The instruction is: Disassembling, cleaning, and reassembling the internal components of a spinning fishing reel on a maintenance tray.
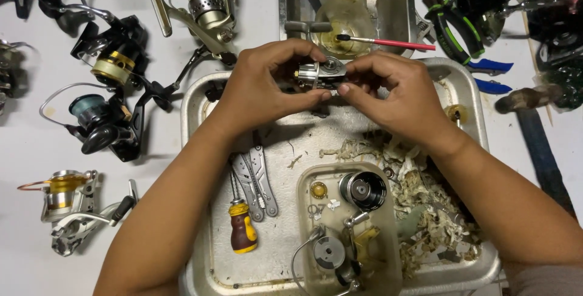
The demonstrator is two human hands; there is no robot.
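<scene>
Both hands meet above the far part of a metal tray (470, 120). Between them is a small silver fishing-reel body (322, 72), partly hidden by the fingers. My left hand (267, 86) wraps it from the left and my right hand (395, 92) pinches it from the right. Nearer me in the tray, a clear shallow dish (306, 180) holds a dark spool (363, 190), a brass piece (319, 190) and other reel parts. A short red-and-yellow-handled screwdriver (243, 228) and folding pliers (258, 180) lie left of the dish.
Several spinning reels lie on the white table at left, among them a black-and-gold reel (115, 59) and a silver-and-gold reel (70, 202). Pale shredded scraps (425, 199) fill the tray's right side. A red-handled brush (388, 43) rests over a clear jar (346, 26). Green-handled pliers (458, 32) and a hammer (537, 138) sit at right.
</scene>
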